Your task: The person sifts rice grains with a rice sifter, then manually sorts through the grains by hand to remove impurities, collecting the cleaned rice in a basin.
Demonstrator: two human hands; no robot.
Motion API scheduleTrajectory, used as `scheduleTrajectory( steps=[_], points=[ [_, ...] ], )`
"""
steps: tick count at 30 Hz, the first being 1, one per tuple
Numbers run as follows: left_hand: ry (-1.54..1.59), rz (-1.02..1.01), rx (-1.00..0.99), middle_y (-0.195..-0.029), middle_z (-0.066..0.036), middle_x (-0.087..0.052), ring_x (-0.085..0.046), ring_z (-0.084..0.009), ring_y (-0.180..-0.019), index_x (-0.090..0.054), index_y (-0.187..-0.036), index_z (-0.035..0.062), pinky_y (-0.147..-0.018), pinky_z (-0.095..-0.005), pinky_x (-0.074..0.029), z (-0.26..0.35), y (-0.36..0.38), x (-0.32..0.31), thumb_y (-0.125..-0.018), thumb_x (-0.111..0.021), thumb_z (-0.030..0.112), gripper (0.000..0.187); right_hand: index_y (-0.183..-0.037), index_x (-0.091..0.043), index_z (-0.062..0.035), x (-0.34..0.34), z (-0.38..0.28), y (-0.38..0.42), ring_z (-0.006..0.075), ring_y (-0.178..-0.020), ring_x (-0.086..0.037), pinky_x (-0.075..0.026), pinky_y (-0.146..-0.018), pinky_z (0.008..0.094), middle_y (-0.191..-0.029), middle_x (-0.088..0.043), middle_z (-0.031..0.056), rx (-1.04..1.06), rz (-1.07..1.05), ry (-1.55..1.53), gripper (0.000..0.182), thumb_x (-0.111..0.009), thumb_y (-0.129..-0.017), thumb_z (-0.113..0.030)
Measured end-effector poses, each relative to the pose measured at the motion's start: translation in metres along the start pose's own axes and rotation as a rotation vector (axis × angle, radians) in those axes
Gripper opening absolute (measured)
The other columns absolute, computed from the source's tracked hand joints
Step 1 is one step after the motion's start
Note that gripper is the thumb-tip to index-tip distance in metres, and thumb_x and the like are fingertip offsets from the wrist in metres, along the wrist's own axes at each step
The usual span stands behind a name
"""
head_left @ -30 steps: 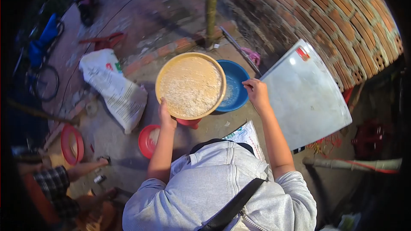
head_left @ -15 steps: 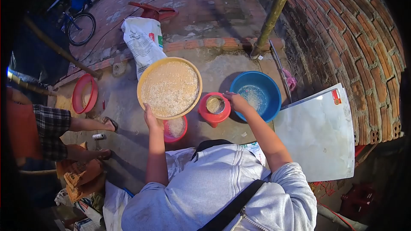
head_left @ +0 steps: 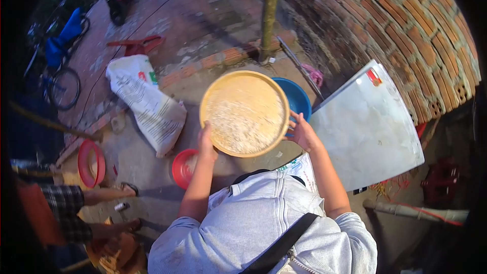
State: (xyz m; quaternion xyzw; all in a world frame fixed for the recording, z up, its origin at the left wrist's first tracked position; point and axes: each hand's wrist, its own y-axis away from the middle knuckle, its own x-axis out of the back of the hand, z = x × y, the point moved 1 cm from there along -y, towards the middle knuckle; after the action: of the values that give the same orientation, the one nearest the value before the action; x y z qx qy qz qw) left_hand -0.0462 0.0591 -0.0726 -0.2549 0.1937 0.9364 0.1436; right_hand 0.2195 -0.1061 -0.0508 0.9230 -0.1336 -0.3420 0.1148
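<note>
A round yellow tray (head_left: pixel 218 91) with a raised rim holds pale grain (head_left: pixel 246 127), heaped towards its near side and streaked by motion. My left hand (head_left: pixel 207 144) is closed on the tray's lower-left rim, the thumb lying along the edge. At the tray's right side is my right hand (head_left: pixel 304 134), fingers spread and their tips at the outer rim; it appears to touch but not grip it. Beyond that hand, a blue basin (head_left: pixel 298 101) is partly covered by the tray. A red basin (head_left: pixel 181 167) shows below left of the tray.
A white printed sack (head_left: pixel 147 106) leans to the left. Another person's legs (head_left: pixel 104 195) stand at far left near a second red basin (head_left: pixel 91 165). A bamboo post (head_left: pixel 269 18) rises ahead. A pale metal sheet (head_left: pixel 370 129) lies on the right, beside the brick wall (head_left: pixel 395 30).
My right hand has left the red stool and metal can and come to the tray's right rim. The tray has moved right, hiding the stool and can. The view has turned right.
</note>
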Motion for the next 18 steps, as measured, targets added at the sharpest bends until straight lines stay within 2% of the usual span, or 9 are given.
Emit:
scheduleTrajectory(
  steps=[2,4,8,10,12,13,14,16,18],
  points=[
    [-0.052,-0.125,0.115,-0.114,-0.014,-0.058,-0.058,-0.0238,-0.102,-0.047,-0.122,-0.0016,-0.086,-0.0358,-0.047,-0.011,0.005,-0.039,-0.092,-0.05,0.038,0.05,-0.129,-0.044,-0.0104,0.011,-0.006,0.022,0.0199,-0.1,-0.056,-0.048,-0.085,0.0378,-0.113,-0.057,0.0054,0.06,0.26,-0.137,0.055,-0.048,-0.09,-0.05],
    [-0.147,-0.183,0.274,-0.109,-0.012,-0.06,-0.06,-0.0216,-0.096,-0.05,-0.118,-0.0005,-0.083,-0.0349,-0.049,-0.024,0.008,-0.072,-0.091,-0.052,0.039,0.048,-0.124,-0.047,-0.0069,0.025,-0.009,0.04,0.0183,-0.097,-0.058,-0.048,-0.082,0.033,-0.111,-0.058,0.0065,0.266,0.434,-0.021,0.049,-0.051,-0.09,-0.042],
    [-0.24,-0.29,0.281,-0.109,-0.011,-0.059,-0.059,-0.0186,-0.095,-0.047,-0.121,0.0009,-0.079,-0.0319,-0.049,-0.041,0.002,-0.116,-0.091,-0.055,0.026,0.04,-0.119,-0.049,-0.0028,0.053,-0.014,0.075,0.0199,-0.097,-0.059,-0.049,-0.084,0.0335,-0.11,-0.059,0.0101,0.484,0.51,-0.208,0.039,-0.048,-0.094,-0.033],
    [-0.223,-0.439,0.185,-0.111,-0.01,-0.058,-0.059,-0.0182,-0.096,-0.043,-0.124,0.0002,-0.08,-0.0299,-0.048,-0.046,-0.006,-0.129,-0.09,-0.056,0.016,0.039,-0.12,-0.047,-0.0019,0.054,-0.013,0.091,0.021,-0.098,-0.059,-0.049,-0.084,0.0349,-0.111,-0.058,0.0111,0.514,0.54,-0.245,0.038,-0.045,-0.095,-0.03],
    [-0.461,-0.584,-0.165,-0.123,-0.012,-0.052,-0.051,-0.0189,-0.111,-0.043,-0.127,0.0009,-0.091,-0.0331,-0.042,-0.049,-0.01,-0.144,-0.089,-0.057,0.013,0.042,-0.123,-0.044,-0.0009,0.06,-0.011,0.104,0.0225,-0.101,-0.058,-0.048,-0.086,0.0357,-0.114,-0.057,0.0129,0.569,0.592,-0.271,0.04,-0.043,-0.096,-0.03],
    [-0.672,-0.454,-0.37,-0.126,-0.016,-0.049,-0.048,-0.0238,-0.117,-0.043,-0.126,0.0,-0.096,-0.0364,-0.04,-0.04,0.004,-0.162,-0.086,-0.06,0.01,0.045,-0.123,-0.044,-0.0009,0.06,-0.011,0.109,0.0225,-0.101,-0.058,-0.048,-0.086,0.0357,-0.114,-0.057,0.0129,0.58,0.602,-0.277,0.04,-0.043,-0.096,-0.03],
    [-0.675,-0.469,-0.369,-0.126,-0.016,-0.049,-0.048,-0.0238,-0.117,-0.043,-0.126,0.0,-0.096,-0.0364,-0.04,-0.033,0.01,-0.174,-0.086,-0.06,0.01,0.045,-0.124,-0.043,-0.0007,0.059,-0.012,0.114,0.0232,-0.101,-0.058,-0.048,-0.087,0.036,-0.115,-0.056,0.0136,0.609,0.611,-0.312,0.04,-0.043,-0.096,-0.03],
    [-1.091,-0.627,-1.009,-0.125,-0.019,-0.05,-0.052,-0.0298,-0.112,-0.042,-0.129,0.0029,-0.096,-0.0349,-0.04,-0.024,0.021,-0.197,-0.082,-0.063,0.009,0.052,-0.125,-0.042,-0.0004,0.061,-0.011,0.119,0.0239,-0.102,-0.058,-0.048,-0.087,0.0363,-0.116,-0.055,0.0142,0.645,0.626,-0.354,0.041,-0.042,-0.096,-0.029],
    [-1.101,-0.804,-0.832,-0.131,-0.02,-0.044,-0.043,-0.0363,-0.121,-0.04,-0.132,0.0037,-0.102,-0.0383,-0.034,-0.032,0.027,-0.21,-0.081,-0.064,0.014,0.057,-0.124,-0.043,-0.0001,0.064,-0.008,0.122,0.0248,-0.104,-0.057,-0.047,-0.089,0.0367,-0.118,-0.055,0.0145,0.725,0.59,-0.415,0.04,-0.041,-0.096,-0.029]
  ],
)
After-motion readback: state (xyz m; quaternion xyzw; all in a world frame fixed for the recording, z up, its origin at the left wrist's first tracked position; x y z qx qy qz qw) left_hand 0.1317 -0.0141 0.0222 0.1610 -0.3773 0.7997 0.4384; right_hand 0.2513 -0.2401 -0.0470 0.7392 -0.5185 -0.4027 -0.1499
